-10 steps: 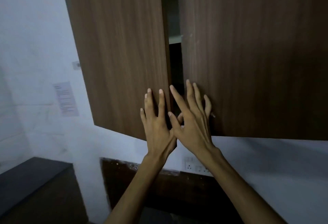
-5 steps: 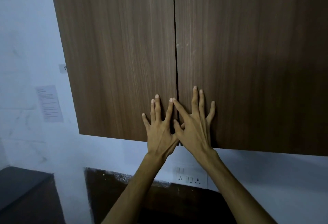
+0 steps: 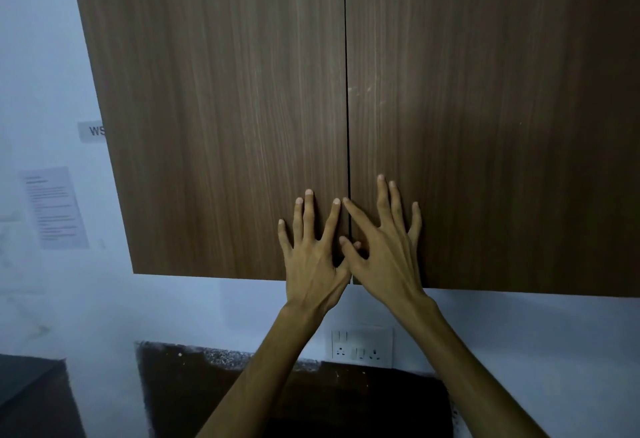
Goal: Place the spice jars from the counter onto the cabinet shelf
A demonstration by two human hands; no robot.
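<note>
The left cabinet door (image 3: 221,118) and right cabinet door (image 3: 485,125) were mid-brown with fine vertical wood grain, the right one shaded darker toward its far edge. The wall (image 3: 41,56) was pale bluish white. A socket plate (image 3: 362,347) was white. The paper notice (image 3: 53,207) was pale grey with faint dark lines of print. The backsplash (image 3: 329,399) was dark brown with pale speckles.
</note>
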